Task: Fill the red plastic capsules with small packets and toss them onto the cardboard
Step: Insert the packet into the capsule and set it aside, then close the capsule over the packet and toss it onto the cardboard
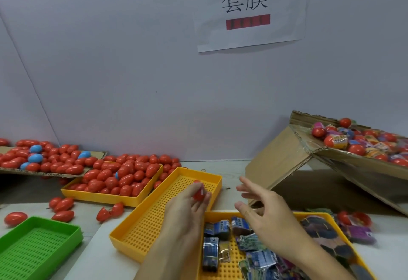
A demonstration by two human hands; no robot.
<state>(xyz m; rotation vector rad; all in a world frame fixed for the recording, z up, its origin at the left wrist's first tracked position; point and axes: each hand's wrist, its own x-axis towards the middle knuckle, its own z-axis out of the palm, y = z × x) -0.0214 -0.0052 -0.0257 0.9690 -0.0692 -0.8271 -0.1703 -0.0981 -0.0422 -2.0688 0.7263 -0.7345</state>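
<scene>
My left hand (187, 204) holds a red capsule (198, 192) in its fingertips above an empty yellow perforated tray (154, 220). My right hand (262, 209) hovers with fingers spread and holds nothing, above a yellow tray (220, 266) of small packets (256, 255). At the far left, a flat cardboard sheet (97, 154) carries many red capsules (55, 160) and a few blue ones. Another yellow tray (106, 197) beside it is heaped with red capsules. An opened red capsule (110, 211) lies on the table.
A tilted cardboard box (287, 158) at the right holds capsules and wrapped items. A green perforated tray (37, 246) sits at the near left. Loose red capsules (63, 205) lie on the table. A paper sign (249, 8) hangs on the grey wall.
</scene>
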